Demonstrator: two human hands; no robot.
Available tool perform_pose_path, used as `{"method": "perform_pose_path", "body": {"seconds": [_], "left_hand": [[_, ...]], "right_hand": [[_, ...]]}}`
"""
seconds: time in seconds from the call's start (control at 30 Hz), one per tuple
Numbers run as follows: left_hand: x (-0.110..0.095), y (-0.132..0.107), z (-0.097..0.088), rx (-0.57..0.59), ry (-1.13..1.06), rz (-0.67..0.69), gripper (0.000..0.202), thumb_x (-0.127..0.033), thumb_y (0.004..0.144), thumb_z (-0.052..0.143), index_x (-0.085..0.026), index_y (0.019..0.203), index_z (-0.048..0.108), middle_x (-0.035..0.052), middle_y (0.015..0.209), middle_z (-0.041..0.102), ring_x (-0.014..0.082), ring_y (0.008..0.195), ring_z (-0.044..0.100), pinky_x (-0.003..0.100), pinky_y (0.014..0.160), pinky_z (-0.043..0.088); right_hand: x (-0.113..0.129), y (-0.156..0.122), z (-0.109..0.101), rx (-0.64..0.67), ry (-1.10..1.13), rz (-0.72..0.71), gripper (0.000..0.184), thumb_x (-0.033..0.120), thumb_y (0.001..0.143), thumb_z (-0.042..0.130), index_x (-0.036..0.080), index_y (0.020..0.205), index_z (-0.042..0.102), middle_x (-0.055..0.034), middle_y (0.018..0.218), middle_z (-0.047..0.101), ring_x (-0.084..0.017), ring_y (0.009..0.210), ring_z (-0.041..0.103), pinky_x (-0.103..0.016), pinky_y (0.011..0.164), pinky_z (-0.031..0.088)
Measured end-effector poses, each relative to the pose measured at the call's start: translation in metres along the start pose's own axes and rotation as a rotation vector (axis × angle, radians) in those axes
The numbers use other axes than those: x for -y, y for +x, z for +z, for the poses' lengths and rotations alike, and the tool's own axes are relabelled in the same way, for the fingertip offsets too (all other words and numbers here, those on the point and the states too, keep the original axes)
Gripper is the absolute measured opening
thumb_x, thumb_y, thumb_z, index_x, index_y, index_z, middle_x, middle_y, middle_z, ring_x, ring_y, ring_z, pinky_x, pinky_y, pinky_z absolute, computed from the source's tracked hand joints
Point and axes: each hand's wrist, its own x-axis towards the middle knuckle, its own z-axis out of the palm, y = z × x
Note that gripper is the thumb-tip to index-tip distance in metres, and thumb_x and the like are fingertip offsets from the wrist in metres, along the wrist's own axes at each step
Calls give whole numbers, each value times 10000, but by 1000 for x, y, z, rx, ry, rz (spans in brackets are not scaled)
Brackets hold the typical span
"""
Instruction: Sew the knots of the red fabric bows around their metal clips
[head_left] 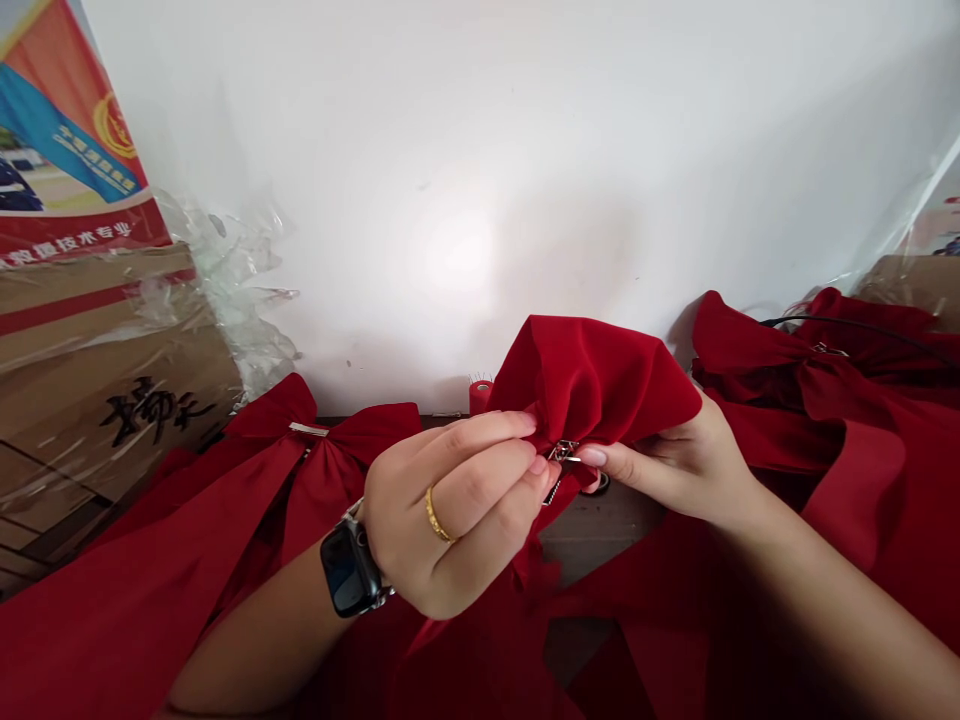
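Note:
A red velvety fabric bow (592,375) is held up in both hands, its gathered middle toward me. A silver metal hair clip (564,452) lies at that middle. My left hand (465,500), wearing a gold ring and a watch, pinches the gathered cloth beside the clip. My right hand (675,465) grips the bow from the right; its thumb tip presses at the clip, and its other fingers are mostly hidden behind cloth. Part of a small black ring-shaped thing (602,483) shows below the right thumb.
Another red bow with a silver clip (307,430) lies left; more red bows (787,370) are piled right. A red thread spool (481,395) with needles stands behind my hands, before a white wall (450,150). Cardboard boxes (97,370) with torn plastic wrap (247,270) stand left.

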Motion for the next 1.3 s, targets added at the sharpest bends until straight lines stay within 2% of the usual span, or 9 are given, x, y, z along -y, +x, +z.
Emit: {"method": "perform_pose_path", "body": {"seconds": [0.17,0.4,0.57,0.8,0.9,1.0,1.13,1.2,1.3], "left_hand": [[0,0,0,-10,2,12,139,-63,762,715,-147,822,623,-2,786,699,163,869,729,236,756,652],[-2,-1,-1,14,-28,-24,167,-96,743,752,-132,871,652,13,824,730,174,919,719,255,792,650],[8,7,0,18,-217,-55,78,-239,817,702,-181,862,676,18,817,737,165,903,701,288,803,642],[21,8,8,-14,-476,-141,57,-219,798,720,-200,842,689,43,819,695,164,832,658,308,738,601],[21,1,16,-88,-557,-220,104,-226,770,749,-194,818,663,34,841,626,144,806,621,289,737,567],[20,-6,24,-136,-693,-459,308,-269,696,811,-211,919,606,36,943,576,146,841,593,275,732,550],[22,-11,34,106,-949,-724,451,-324,826,687,-235,1222,491,74,1116,612,173,993,622,271,826,542],[26,-13,39,192,-1012,-751,378,-320,871,631,-218,1214,510,71,1111,638,174,1009,633,268,865,530],[31,-17,46,198,-1015,-754,217,-288,871,634,-191,1057,583,37,981,661,150,906,646,238,814,530]], "right_hand": [[-1,-1,-1,18,-6,-3,169,82,820,643,189,708,576,42,594,633,-90,533,613,-181,516,512],[2,-1,1,-62,3,21,180,164,850,653,218,696,578,47,542,608,-107,488,579,-225,454,478],[2,-1,-1,-70,87,23,142,147,849,656,210,735,602,44,575,631,-93,484,599,-203,458,500],[4,1,-3,-64,47,44,146,182,847,665,196,723,589,48,547,611,-80,464,589,-179,456,496],[4,0,-2,-62,24,42,172,187,846,665,194,699,576,47,534,603,-83,473,585,-185,472,498],[2,-1,-1,-55,56,85,165,200,848,665,185,708,579,40,542,609,-84,470,593,-183,470,502],[-4,0,1,-70,113,196,163,238,816,707,168,729,588,30,520,623,-99,428,601,-186,444,508],[-6,2,1,-122,97,268,189,256,767,757,160,730,598,27,499,627,-113,413,606,-194,441,521],[-8,5,4,-230,78,328,242,287,701,808,152,730,610,10,533,656,-132,425,626,-217,452,556]]}}
